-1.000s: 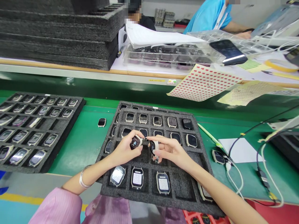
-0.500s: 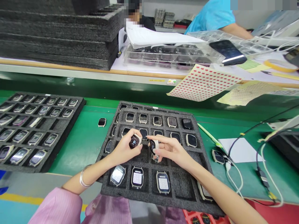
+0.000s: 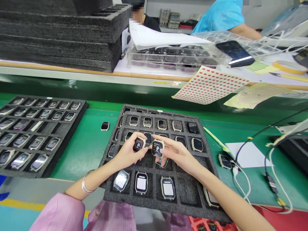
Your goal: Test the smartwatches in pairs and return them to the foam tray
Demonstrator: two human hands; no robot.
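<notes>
Strip of green surface (image 3: 89, 147) separates the foam tray (image 3: 154, 200) from a second tray (image 3: 72, 126) at left, a loose watch (image 3: 105, 126) lying on it; cables (image 3: 271, 183) sit beside the foam tray's right edge. Above the foam tray's middle, the left hand (image 3: 130, 150) has its grip closed around one watch (image 3: 139, 144), while the right hand (image 3: 179, 155) has its grip around another watch (image 3: 157, 148), just beside the first. Both have pale cases and dark, lit screens, with a blue figure on the right one.
</notes>
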